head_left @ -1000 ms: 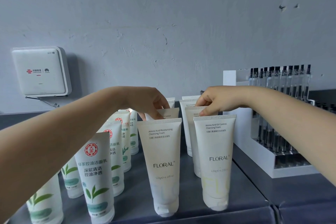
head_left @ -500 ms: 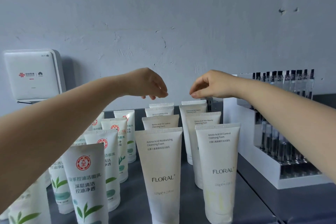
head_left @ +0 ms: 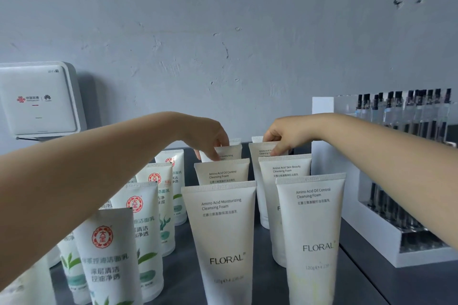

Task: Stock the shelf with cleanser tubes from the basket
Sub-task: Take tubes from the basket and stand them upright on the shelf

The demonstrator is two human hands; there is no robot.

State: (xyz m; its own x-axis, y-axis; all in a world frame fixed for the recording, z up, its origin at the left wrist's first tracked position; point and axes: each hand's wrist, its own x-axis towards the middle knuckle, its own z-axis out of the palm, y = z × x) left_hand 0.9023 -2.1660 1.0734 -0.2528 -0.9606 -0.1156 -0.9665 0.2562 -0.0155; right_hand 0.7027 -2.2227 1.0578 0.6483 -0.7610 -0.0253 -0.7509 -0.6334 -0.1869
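Observation:
Two rows of white FLORAL cleanser tubes stand cap-down on the grey shelf [head_left: 267,262]. My left hand [head_left: 208,136] pinches the top edge of the third tube in the left row [head_left: 229,153]. My right hand [head_left: 285,135] pinches the top of the third tube in the right row [head_left: 260,153]. In front stand an Oil Control tube [head_left: 223,172], a Skin Beauty tube [head_left: 285,171] and the two nearest tubes [head_left: 223,238] [head_left: 312,235]. One more tube top shows behind each hand. No basket is in view.
White tubes with red seals and green leaves [head_left: 109,255] fill the shelf's left side in rows. A white display rack of clear, black-capped bottles [head_left: 401,181] stands at the right. A white router box [head_left: 37,101] hangs on the grey wall.
Both hands were lifted free above the tubes half a second ago; they have dropped again and now pinch tube tops one place further back in each row than a second ago.

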